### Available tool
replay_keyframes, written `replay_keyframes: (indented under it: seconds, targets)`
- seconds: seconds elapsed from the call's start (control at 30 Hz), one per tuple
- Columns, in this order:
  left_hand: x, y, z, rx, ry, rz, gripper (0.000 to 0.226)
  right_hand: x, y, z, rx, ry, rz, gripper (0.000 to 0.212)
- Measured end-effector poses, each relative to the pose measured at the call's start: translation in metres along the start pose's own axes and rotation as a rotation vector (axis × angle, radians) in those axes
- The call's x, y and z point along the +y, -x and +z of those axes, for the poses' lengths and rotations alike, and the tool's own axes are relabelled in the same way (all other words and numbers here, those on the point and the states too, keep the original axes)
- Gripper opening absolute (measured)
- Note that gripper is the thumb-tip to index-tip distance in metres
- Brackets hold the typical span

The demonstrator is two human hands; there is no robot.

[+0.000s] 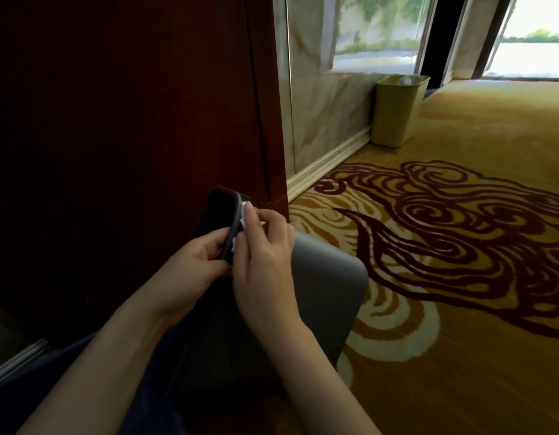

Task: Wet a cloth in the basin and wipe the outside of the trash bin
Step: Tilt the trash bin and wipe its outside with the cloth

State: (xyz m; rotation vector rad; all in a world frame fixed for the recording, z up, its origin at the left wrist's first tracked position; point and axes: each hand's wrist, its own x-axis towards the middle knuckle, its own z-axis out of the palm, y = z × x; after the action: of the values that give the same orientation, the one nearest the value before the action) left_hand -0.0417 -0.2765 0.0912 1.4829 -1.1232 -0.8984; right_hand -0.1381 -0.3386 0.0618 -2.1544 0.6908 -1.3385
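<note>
A dark grey trash bin (322, 277) lies tilted toward me on the carpet, its rim pointing up and left against a dark red wooden panel. My left hand (193, 265) grips the bin's rim. My right hand (262, 246) presses a small white cloth (245, 215) against the outer edge of the rim; most of the cloth is hidden under the fingers. No basin is in view.
A dark red wooden panel (130, 120) fills the left. A beige bin (397, 111) stands by the marble wall and white baseboard (328, 161) at the back. Yellow carpet with dark red swirls (460, 230) spreads to the right. Bright windows lie beyond.
</note>
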Motion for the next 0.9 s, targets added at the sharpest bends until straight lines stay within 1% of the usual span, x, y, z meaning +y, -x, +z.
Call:
replay_keyframes:
  seconds: [0.07, 0.1, 0.23, 0.33, 0.4, 0.5, 0.6, 0.67, 0.73, 0.77, 0.8, 0.83, 0.9]
  targets:
    - [-0.003, 0.004, -0.003, -0.003, 0.014, -0.005, 0.051, 0.002, 0.003, -0.001, -0.073, 0.051, -0.067, 0.045]
    - [-0.004, 0.005, -0.004, -0.001, 0.028, -0.008, 0.052, 0.003, 0.003, -0.001, -0.08, 0.063, -0.076, 0.045]
    - [-0.008, 0.006, -0.005, 0.008, 0.089, -0.014, 0.056, 0.014, 0.002, -0.004, -0.005, 0.041, -0.105, 0.041]
    - [-0.01, 0.006, -0.006, -0.017, 0.111, -0.043, 0.054, 0.04, 0.012, -0.008, 0.024, 0.095, -0.11, 0.04]
    - [-0.012, 0.007, -0.008, 0.004, 0.136, -0.055, 0.055, 0.067, 0.025, -0.013, 0.062, 0.116, -0.032, 0.04]
    - [-0.012, 0.007, -0.007, 0.015, 0.131, -0.051, 0.055, 0.114, 0.045, -0.022, 0.147, 0.169, 0.132, 0.037]
    - [-0.011, 0.006, -0.004, 0.015, 0.139, -0.037, 0.06, 0.153, 0.06, -0.032, 0.173, 0.229, 0.339, 0.034]
    - [-0.01, 0.006, -0.001, 0.01, 0.15, -0.028, 0.06, 0.168, 0.064, -0.041, 0.189, 0.189, 0.494, 0.033]
    - [-0.009, 0.006, 0.001, 0.0, 0.147, -0.019, 0.062, 0.167, 0.061, -0.048, 0.247, 0.152, 0.593, 0.031]
    - [-0.009, 0.005, 0.002, -0.009, 0.14, -0.016, 0.064, 0.158, 0.057, -0.049, 0.283, 0.149, 0.601, 0.031]
    - [-0.008, 0.005, 0.003, -0.022, 0.129, -0.012, 0.067, 0.144, 0.051, -0.049, 0.315, 0.146, 0.566, 0.032]
    - [-0.008, 0.005, 0.004, -0.035, 0.116, -0.008, 0.068, 0.124, 0.044, -0.046, 0.331, 0.129, 0.484, 0.033]
    - [-0.007, 0.004, 0.005, -0.06, 0.098, 0.005, 0.066, 0.076, 0.034, -0.035, 0.303, 0.043, 0.234, 0.033]
